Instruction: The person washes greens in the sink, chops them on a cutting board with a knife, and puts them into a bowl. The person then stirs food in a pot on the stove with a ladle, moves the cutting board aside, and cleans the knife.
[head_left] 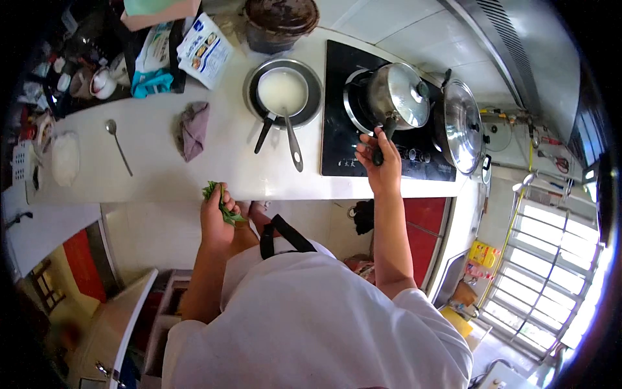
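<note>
Green leaves (228, 211) stick out from between the closed fingers of my left hand (219, 217), just off the counter's front edge. My right hand (381, 162) is at the black handle (378, 154) of a lidded steel pot (396, 96), its fingers curled around the handle. The pot stands on the black cooktop (343, 146). Between my hands, farther back on the counter (253, 185), a small pan of white liquid (282, 89) rests in a metal bowl (313, 104), with a grey-handled utensil (293, 146) in it.
Right of the pot is a large pan with a glass lid (461, 123). A purple cloth (194, 131) and a spoon (118, 146) lie on the counter's left part. Behind are a brown pot (280, 23) and a white packet (204, 50). A range hood (518, 52) hangs at upper right.
</note>
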`<state>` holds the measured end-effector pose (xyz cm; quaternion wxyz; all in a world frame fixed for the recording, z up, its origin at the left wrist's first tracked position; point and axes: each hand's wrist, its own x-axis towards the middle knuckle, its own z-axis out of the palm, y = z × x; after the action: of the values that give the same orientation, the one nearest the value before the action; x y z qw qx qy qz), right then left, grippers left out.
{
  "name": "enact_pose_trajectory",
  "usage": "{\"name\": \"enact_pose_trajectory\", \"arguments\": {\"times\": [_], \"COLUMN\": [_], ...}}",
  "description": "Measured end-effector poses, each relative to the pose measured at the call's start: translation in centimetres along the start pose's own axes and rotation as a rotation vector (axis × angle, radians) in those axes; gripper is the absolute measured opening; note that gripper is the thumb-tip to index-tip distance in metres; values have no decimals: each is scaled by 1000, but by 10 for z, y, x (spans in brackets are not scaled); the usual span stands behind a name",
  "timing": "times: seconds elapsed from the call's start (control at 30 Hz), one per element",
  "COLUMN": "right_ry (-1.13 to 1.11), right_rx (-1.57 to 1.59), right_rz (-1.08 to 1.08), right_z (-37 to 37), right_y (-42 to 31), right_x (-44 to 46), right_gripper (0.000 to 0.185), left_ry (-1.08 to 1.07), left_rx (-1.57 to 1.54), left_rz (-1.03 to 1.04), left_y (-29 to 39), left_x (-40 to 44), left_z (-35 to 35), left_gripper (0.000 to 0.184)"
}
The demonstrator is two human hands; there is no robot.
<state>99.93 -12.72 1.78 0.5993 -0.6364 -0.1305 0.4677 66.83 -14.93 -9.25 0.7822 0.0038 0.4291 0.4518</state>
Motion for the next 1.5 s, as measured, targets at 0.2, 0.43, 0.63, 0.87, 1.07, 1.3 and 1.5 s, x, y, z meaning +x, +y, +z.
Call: {"name": "enact_pose_trajectory", "arguments": {"times": [0.2,0.43,0.63,0.87,1.07,1.3,1.5], "right_ry": [-12,-49,-68,-57,-28,130,488], "right_rx": [287,318,276,270,256,166,328], "right_rz": [-23,-84,-70,-13,-46,18,-6], "right_z": [-1,-3,-14,-14,-64,-216,-368], "right_y": [7,11,12,6,29,68,102], "right_x": [7,10,12,0,-34,-103,-171], "right_gripper": [14,18,20,28,51,37,35], "left_ry": [-83,-22,8,-53,-131,-293,-410], "left_rx": [83,153,222,407,552,722,875], "left_rz": [7,-52,-73,-213,-399,-479,-634], "left_y": [4,10,21,3,-38,-145,-286], "left_x": [-8,-13,-30,-24,-9,1,-22], "left_z": [-6,-22,8,7,33,109,195], "left_gripper": [16,17,16,17,16,15,15]}}
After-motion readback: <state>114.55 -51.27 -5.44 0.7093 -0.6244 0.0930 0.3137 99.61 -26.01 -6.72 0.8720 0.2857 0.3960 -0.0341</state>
